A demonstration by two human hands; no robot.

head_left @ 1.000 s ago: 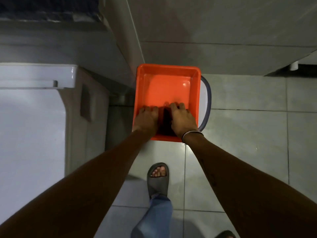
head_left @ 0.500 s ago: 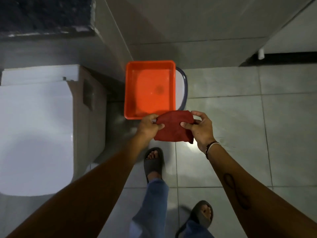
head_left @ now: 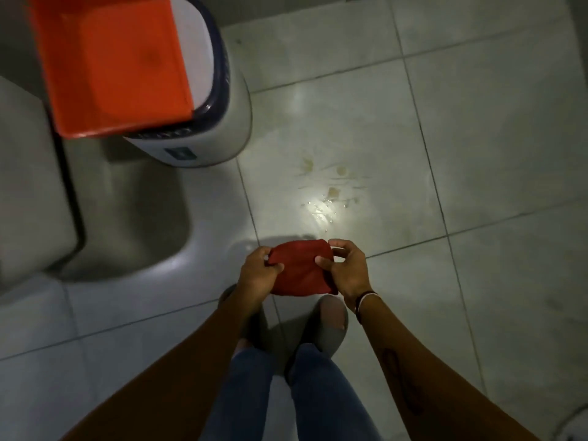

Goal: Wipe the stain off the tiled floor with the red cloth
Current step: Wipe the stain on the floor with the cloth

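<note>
Left hand (head_left: pixel 259 272) pinches the left edge of the cloth (head_left: pixel 300 269), thumb on top, fingers curled under. Right hand (head_left: pixel 348 271) grips the right edge the same way, thumb pressed onto the fabric, index finger hooked over the top corner. Both are closed on it, and the cloth hangs stretched between them, off the floor (head_left: pixel 477 154), above the person's feet.

Change vs. half a second ago: hands and cloth were right at the near edge of the tub (head_left: pixel 117 62); now they're well clear of it, tub off at upper left. Cloth looks more gathered, roughly a folded rectangle with a rounded lower edge. Stain (head_left: pixel 327 186) wasn't in view then; now it sits just beyond the cloth, near but not touching.

Materials: cloth is dark red, matte, soft weave. Floor is large pale grey glossy tiles with thin dark grout lines and a bright glare spot at the stain's near side. Stain is yellowish-brown blotches with thin streaks, plus wet-looking glints. Tub is orange plastic, rectangular, smooth, resting on a white bin (head_left: pixel 203 128) with a dark rim and rounded corners. Right wrist wears a thin band (head_left: pixel 366 300). Grey slide (head_left: pixel 327 326) and blue jeans (head_left: pixel 321 389) below, blurred.
</note>
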